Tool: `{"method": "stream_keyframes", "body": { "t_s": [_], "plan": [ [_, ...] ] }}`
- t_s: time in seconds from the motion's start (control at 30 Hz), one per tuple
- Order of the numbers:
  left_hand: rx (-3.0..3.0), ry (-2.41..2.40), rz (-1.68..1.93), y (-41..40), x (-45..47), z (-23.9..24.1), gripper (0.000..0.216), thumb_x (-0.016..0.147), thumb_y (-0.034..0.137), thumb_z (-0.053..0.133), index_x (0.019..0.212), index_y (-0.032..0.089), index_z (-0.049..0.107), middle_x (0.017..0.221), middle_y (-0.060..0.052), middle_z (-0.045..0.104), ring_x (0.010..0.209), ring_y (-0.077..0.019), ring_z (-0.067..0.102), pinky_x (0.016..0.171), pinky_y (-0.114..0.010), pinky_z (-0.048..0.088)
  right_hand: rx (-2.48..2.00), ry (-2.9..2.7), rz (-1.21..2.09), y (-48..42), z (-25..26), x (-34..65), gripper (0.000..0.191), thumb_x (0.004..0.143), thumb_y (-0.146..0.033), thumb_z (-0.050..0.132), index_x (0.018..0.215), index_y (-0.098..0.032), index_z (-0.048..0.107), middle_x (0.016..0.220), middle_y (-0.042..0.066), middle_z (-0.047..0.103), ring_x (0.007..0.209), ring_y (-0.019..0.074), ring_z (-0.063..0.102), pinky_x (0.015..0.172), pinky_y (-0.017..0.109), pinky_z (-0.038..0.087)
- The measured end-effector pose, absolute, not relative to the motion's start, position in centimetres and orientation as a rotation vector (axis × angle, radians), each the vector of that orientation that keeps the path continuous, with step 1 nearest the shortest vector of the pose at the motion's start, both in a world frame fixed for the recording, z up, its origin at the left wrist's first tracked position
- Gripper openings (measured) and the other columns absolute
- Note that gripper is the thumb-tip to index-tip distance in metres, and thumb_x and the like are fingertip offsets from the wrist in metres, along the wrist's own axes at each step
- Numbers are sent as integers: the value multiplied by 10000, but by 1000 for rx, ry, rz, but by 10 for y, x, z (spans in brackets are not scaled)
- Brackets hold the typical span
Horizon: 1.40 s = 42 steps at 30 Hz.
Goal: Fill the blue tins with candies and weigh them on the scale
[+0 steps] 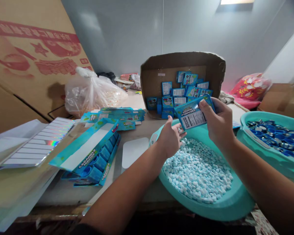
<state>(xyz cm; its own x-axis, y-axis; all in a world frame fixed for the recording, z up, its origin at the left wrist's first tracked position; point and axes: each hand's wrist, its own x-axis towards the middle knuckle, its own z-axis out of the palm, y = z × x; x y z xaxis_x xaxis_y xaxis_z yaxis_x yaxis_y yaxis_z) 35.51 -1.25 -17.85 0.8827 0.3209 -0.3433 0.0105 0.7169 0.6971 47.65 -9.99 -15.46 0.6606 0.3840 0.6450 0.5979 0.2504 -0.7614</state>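
Observation:
My right hand [219, 119] grips a small blue candy box [192, 114] printed "Caramelo Macizo", tilted above a turquoise basin [242, 200]. Just left of the box, my left hand [170, 137] is cupped, its thumb raised and its fingers curled under the box's end. A few small pale candies [179, 130] show at those fingers; how many lie in the palm is hidden. Below both hands, the basin holds a heap of white and light-blue candies [198, 173]. Whether the box's near end is open cannot be made out.
An open display carton [84, 156] with blue boxes stands left, near flat printed cartons [127, 117]. Behind the basin, a cardboard box [149, 71] holds several small blue boxes. A second basin [247, 140] at right contains blue caps. A plastic bag [88, 91] sits back left.

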Motion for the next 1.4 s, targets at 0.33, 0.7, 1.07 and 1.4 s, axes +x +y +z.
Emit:
{"method": "stream_keyframes", "body": {
  "t_s": [0.33,0.7,1.07,1.4],
  "plan": [
    [1045,217,655,-28,354,-179,552,835,640,679,1233,263,621,1356,-58,621,1344,-280,500,1129,-420,388,-1328,-623,358,-87,-164,479,546,783,-762,625,899,-229,602,768,24,672,638,168,616,426,232,351],
    [1325,293,698,-31,352,-187,271,886,387,689,1103,225,714,1167,-85,728,1133,-287,654,1037,-415,465,-1226,-334,503,-78,-178,486,497,735,-695,706,912,-242,605,798,12,706,699,192,662,403,231,341],
    [1376,239,815,-32,354,-190,316,867,382,723,1128,206,704,1149,-92,732,1076,-252,677,1017,-374,482,-1205,-368,585,-79,-174,482,462,818,-644,634,1056,-248,617,823,24,732,683,197,675,398,227,375],
    [1416,357,1111,-27,347,-185,374,889,426,687,1160,169,664,1136,-107,691,1058,-234,659,889,-303,525,-1367,-599,811,-82,-171,465,397,956,-538,430,1125,-224,603,971,76,725,727,197,683,592,318,556]
  ]
}}
